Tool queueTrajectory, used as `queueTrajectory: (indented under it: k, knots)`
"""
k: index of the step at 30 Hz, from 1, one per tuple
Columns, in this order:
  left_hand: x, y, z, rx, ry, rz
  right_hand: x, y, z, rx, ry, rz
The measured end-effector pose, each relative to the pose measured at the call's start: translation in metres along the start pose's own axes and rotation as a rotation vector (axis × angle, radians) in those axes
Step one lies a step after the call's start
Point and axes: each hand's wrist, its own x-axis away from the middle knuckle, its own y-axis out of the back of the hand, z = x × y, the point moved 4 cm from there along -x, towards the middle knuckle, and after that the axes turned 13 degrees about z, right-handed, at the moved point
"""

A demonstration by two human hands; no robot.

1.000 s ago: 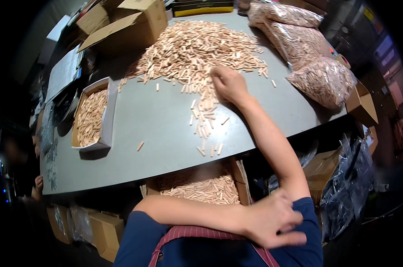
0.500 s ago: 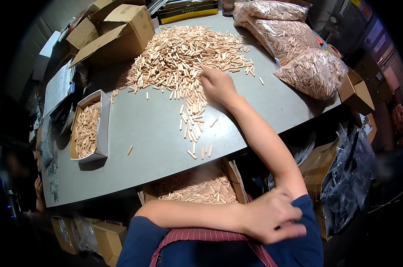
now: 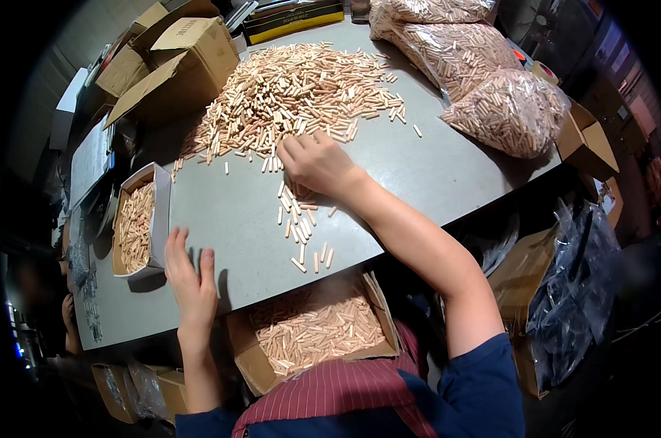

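A big loose heap of short, pale wooden dowel pins (image 3: pixel 294 91) lies on the grey, curved-edged table (image 3: pixel 433 168), and everything else is placed here by that heap. The right hand (image 3: pixel 317 162) rests palm down on the heap's near edge, fingers curled loosely over a few pins; whether it actually grips any cannot be told. From under this hand a thin trail of scattered pins (image 3: pixel 301 226) runs toward the person, ending near the table's edge.

The left hand (image 3: pixel 190 274) lies flat and released on the bare table, well to the near-left of the heap, fingers spread and holding nothing.

Just beside that hand, left of the heap, stands a small white rectangular tray (image 3: pixel 159 212) partly filled with the same pins. Below the table edge, nearest the person, an open brown cardboard box (image 3: pixel 254 361) is held against a red striped apron (image 3: pixel 345 394); it holds a deep layer of pins.

To the right of the heap lie three clear plastic bags stuffed with pins (image 3: pixel 505 109), touching one another. Beyond the heap on its left sit two open brown cardboard cartons (image 3: pixel 177 73); their contents are hidden. A flat black and yellow box (image 3: pixel 294 18) lies at the far side of the heap.
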Motion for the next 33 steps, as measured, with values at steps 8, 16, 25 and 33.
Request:
queueTrajectory:
  k: [8, 16, 25, 33]
  knots:
    - [0.028, -0.038, -0.015, 0.035, 0.059, 0.344, 0.000, 0.017, 0.028, 0.002, 0.103, -0.014]
    - [0.013, -0.054, -0.075, 0.004, -0.178, 0.476, -0.002, 0.031, 0.033, -0.098, 0.135, -0.102]
    - [-0.009, -0.080, -0.109, -0.090, -0.154, 0.588, -0.006, 0.037, 0.032, -0.243, 0.161, -0.249]
    - [-0.056, -0.096, -0.112, -0.089, -0.138, 0.696, -0.006, 0.024, 0.028, -0.180, 0.165, -0.209]
